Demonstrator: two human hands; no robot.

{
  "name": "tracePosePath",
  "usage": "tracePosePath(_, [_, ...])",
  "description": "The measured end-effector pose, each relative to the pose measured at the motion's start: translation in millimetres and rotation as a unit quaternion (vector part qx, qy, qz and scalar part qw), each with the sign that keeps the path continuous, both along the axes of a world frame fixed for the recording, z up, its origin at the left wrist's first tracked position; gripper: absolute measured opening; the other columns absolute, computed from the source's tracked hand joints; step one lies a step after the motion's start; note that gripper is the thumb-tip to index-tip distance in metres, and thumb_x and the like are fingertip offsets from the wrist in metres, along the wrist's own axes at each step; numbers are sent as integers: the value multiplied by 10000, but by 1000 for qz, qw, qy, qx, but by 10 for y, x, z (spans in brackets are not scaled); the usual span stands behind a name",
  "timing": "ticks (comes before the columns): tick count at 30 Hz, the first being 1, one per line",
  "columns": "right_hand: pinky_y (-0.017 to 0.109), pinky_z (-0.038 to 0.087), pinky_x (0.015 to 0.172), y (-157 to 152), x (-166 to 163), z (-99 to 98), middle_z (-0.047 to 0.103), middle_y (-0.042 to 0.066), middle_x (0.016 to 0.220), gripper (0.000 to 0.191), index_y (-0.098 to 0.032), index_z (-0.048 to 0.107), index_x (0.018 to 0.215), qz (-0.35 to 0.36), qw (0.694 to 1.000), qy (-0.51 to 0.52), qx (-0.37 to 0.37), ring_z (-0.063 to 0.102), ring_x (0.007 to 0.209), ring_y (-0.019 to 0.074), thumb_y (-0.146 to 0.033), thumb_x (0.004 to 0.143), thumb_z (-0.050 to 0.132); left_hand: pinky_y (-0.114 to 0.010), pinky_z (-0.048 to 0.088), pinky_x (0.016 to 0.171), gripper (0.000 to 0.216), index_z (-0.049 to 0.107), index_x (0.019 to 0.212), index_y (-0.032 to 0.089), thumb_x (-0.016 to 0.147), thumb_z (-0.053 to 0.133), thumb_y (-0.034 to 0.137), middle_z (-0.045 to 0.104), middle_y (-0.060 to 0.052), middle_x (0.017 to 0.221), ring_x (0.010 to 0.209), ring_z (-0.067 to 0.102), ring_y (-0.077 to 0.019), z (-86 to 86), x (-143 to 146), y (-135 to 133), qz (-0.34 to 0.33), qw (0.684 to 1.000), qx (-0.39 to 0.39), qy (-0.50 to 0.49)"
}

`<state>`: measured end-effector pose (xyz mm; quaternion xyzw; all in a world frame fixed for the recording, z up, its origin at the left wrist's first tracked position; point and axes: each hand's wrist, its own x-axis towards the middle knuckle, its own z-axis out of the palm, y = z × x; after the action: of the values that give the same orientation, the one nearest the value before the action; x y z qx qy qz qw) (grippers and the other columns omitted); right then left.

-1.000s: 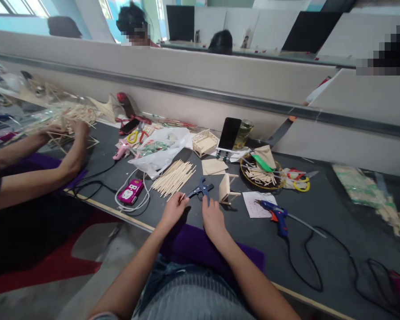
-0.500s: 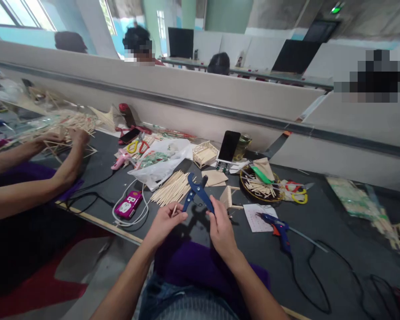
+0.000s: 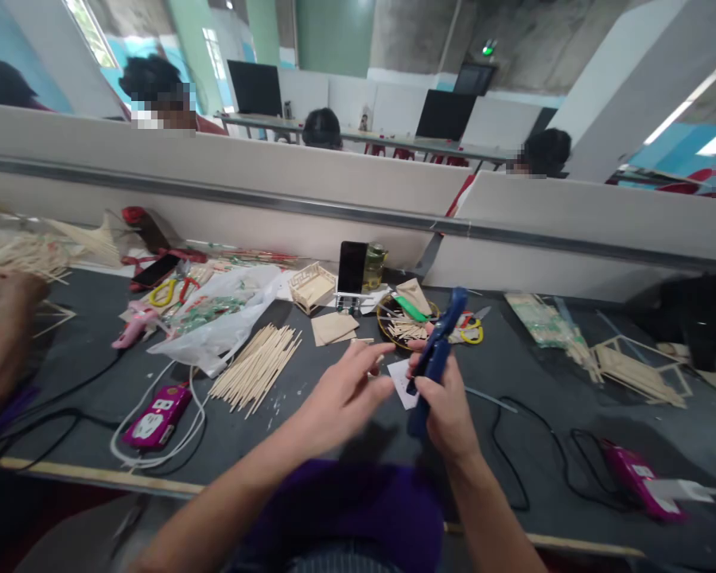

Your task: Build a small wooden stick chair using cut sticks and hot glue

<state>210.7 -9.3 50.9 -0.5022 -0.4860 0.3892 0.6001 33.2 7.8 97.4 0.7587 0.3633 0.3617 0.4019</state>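
My right hand (image 3: 449, 407) is closed round the handles of a blue cutter (image 3: 438, 350), which it holds up over the dark table (image 3: 310, 422) with its tip pointing up and away. My left hand (image 3: 343, 394) reaches in from the left, its fingertips pinched together right beside the cutter's jaws. They seem to hold a short wooden stick, though the fingertips are blurred. A white paper slip (image 3: 401, 380) lies on the table just behind both hands.
A bundle of long wooden sticks (image 3: 256, 366) and a plastic bag (image 3: 220, 318) lie to the left. A pink power strip (image 3: 155, 418) with cables lies near the front edge. A phone on a stand (image 3: 352, 269), a round tray of sticks (image 3: 402, 325) and wooden frames (image 3: 632, 370) lie behind. A co-worker's arm (image 3: 3, 334) works at far left.
My right hand picked the blue cutter off the table and raised it upright. My left hand brought its stick over to the jaws. The camera swung to the right.
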Motion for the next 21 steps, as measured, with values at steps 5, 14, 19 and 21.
tracePosePath(5, [361,546,778,3,489,-71,598,63,1047,600,-239,451,1337,-14,988,-150,31,607,851,200,-182,748,552,-290,476,695,311,703,1120,189,947,508,358,517,-10,766,716,544,-150,-132,82,356,35,994,-46,-92])
tracePosePath(14, [502,463,974,99,463,-218,560,148,1209,754,-174,351,1437,19,878,-446,174,534,1112,310,-109,712,550,-213,449,546,159,744,855,174,847,693,325,541,0,744,597,537,-90,-300,213,447,36,971,-108,-211])
tracePosePath(19, [510,470,959,147,396,-228,564,155,1166,765,-151,342,1448,25,868,-460,187,537,1096,324,-123,711,547,-218,448,629,104,755,829,204,877,664,217,581,-21,747,706,549,-117,-335,157,464,18,982,-27,-187])
tracePosePath(21, [513,475,946,165,379,-223,565,156,1155,763,-151,335,1453,28,867,-460,190,540,1083,327,-132,719,544,-214,445,621,98,755,845,215,873,664,193,580,-19,754,700,546,-114,-332,149,460,19,982,-12,-185])
